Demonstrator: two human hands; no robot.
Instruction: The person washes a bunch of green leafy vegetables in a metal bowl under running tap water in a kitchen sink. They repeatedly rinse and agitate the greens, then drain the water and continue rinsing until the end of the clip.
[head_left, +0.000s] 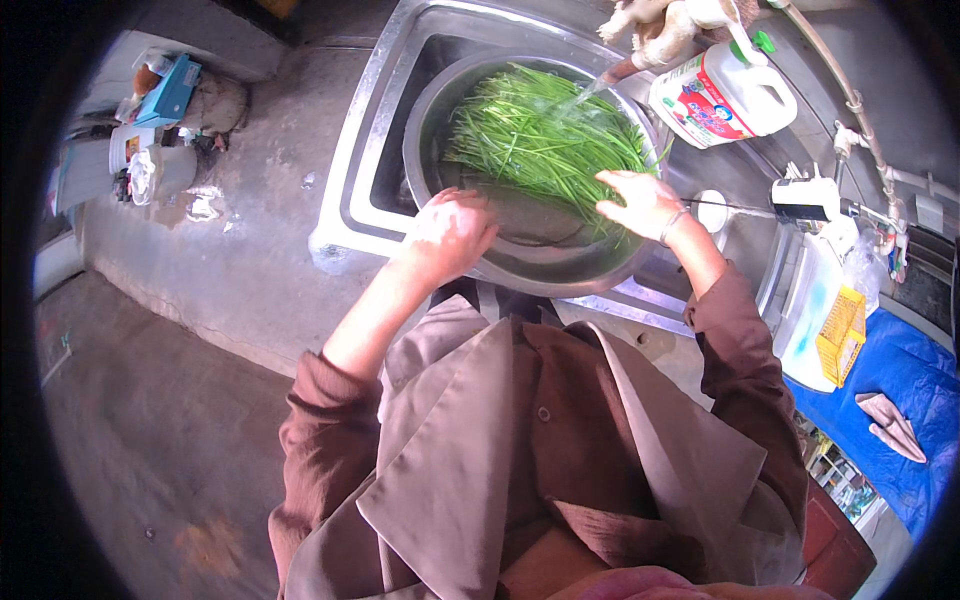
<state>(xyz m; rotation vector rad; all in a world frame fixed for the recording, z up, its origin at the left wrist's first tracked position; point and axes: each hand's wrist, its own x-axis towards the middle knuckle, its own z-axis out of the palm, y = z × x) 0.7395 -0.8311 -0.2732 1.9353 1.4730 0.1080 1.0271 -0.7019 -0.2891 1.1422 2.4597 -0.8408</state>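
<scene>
A bundle of long, thin green leaves (540, 131), resembling garlic chives, lies in a round metal basin (551, 281) with water in its bottom. The basin sits over a stainless steel sink (356, 191). Water runs onto the leaves from a hose-like spout (621, 71) at the far side. My left hand (454, 229) is over the basin's near left rim with its fingers curled; whether they hold anything is hidden. At the right end of the bundle, my right hand (643, 202) has thumb and fingers apart, close to or touching the leaf ends.
A white jug (724, 97) with a printed label stands right of the spout. Pipes (862, 124) run along the wall. Farther right are a yellow plastic basket (841, 334) and a blue sheet (896, 375) with a cloth (891, 426). Buckets (161, 172) stand at far left.
</scene>
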